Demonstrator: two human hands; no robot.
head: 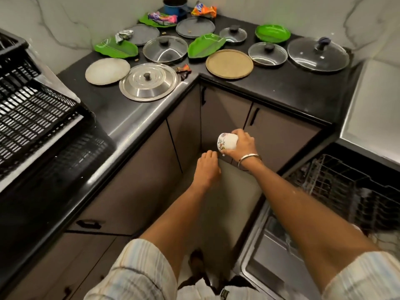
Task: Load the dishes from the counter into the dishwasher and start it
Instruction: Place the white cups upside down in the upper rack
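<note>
My right hand (242, 144) grips a white floral cup (226, 142), tipped on its side with the rim pointing left, in the air in front of the corner cabinets. My left hand (207, 167) hovers just below and left of the cup, fingers loosely curled, holding nothing. The open dishwasher (324, 213) is at lower right, its wire rack (337, 180) pulled out. On the black counter (281, 87) lie a steel lid (148, 81), several glass lids (165, 49), green leaf-shaped plates (116, 49), a tan plate (229, 64) and a pale round plate (107, 71).
A blue pot (175, 5) and crumpled snack wrappers (203, 10) sit at the back of the corner. A black slatted crate (32, 109) stands on the left counter. Brown cabinet doors (225, 113) fill the corner below. A steel surface (374, 109) lies at the right.
</note>
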